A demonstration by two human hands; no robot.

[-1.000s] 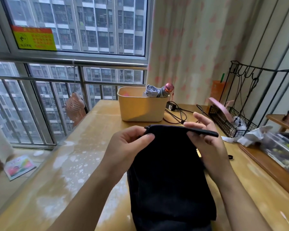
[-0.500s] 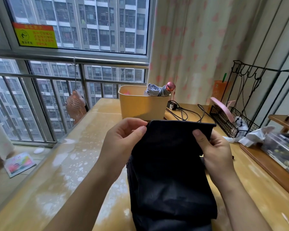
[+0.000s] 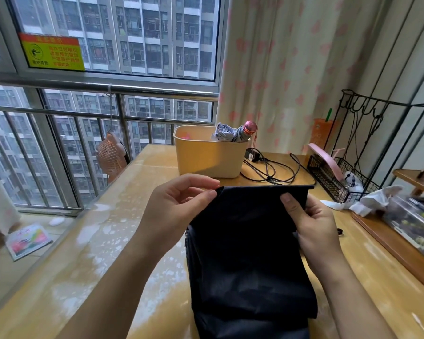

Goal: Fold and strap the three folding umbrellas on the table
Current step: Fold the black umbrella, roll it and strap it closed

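A black folding umbrella (image 3: 247,253) hangs in front of me above the table, its canopy cloth spread flat between my hands. My left hand (image 3: 179,204) pinches the cloth's top left corner. My right hand (image 3: 311,223) grips the top right edge, thumb on the front. A grey folded umbrella (image 3: 233,134) with a pink handle knob stands in the beige tub (image 3: 206,157) at the back of the table. The black umbrella's shaft and strap are hidden by the cloth.
Black cables and a charger (image 3: 267,167) lie right of the tub. A black wire rack (image 3: 338,177) stands at the right, with crumpled white tissue (image 3: 370,199) and a clear box (image 3: 414,221) beside it. The wooden table (image 3: 113,241) runs along a window railing on the left.
My hands have spread the black cloth's top edge wider and flatter. My right hand went from pinching a folded edge to holding the right side with the thumb on the front.
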